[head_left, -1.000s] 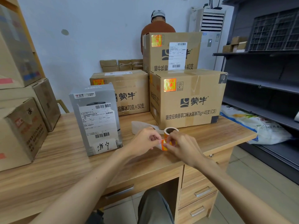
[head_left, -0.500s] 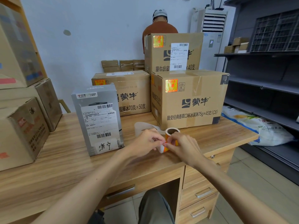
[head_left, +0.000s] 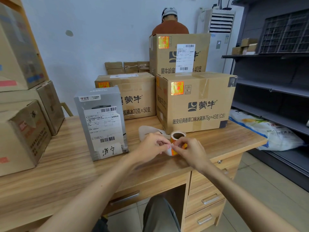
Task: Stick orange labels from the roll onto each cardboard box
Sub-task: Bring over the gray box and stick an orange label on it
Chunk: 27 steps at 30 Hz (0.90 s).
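- The left hand (head_left: 151, 145) pinches white backing paper (head_left: 167, 150), the right hand (head_left: 189, 152) an orange label (head_left: 173, 152) on the small cardboard-cored roll (head_left: 178, 136).
- An uneven pull may tear or curl it.

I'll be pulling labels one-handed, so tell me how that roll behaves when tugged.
The roll stands on its flat end, so it probably won't roll away. Small and hollow-cored, it is likely light and may skid or tip on the smooth desk.

Three printed cartons (head_left: 197, 104), one grey box (head_left: 102, 123), one roll (head_left: 177, 135), perhaps four stacked boxes (head_left: 25, 136).
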Available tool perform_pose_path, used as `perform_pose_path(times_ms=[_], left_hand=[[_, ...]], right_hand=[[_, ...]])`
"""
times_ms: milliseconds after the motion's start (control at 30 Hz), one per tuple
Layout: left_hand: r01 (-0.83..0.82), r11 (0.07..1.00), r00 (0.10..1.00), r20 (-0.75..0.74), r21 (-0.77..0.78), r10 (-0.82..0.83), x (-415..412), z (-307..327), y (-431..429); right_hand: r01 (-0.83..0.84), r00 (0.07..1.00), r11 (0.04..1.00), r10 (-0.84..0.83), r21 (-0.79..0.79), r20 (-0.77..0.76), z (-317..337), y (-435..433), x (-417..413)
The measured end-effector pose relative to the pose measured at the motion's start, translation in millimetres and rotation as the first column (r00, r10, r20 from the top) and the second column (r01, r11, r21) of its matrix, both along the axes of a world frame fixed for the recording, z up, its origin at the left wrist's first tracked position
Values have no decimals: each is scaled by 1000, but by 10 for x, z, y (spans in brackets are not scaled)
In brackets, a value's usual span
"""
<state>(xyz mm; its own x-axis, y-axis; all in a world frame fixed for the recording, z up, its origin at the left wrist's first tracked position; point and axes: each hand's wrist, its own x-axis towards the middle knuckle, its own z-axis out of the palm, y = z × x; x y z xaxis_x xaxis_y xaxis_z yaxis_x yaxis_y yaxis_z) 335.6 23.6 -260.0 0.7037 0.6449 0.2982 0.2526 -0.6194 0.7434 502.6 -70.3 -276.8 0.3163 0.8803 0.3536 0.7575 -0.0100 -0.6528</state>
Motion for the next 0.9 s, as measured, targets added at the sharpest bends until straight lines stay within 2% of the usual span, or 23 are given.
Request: perform_pose_path(times_ms=[367,700,900], left_hand=[[-130,991,991,43,-15,130,42,-5,26],[-183,983,983,10,-33,183,52,62,-12],[-200,979,979,26,-31,201,25,86,-4]], right_hand=[[34,988,998,-25,62,-150,-50,-99,57],[25,958,998,-7,61,-286,82,-372,200],[18,935,986,42,166,-352,217,-468,208]])
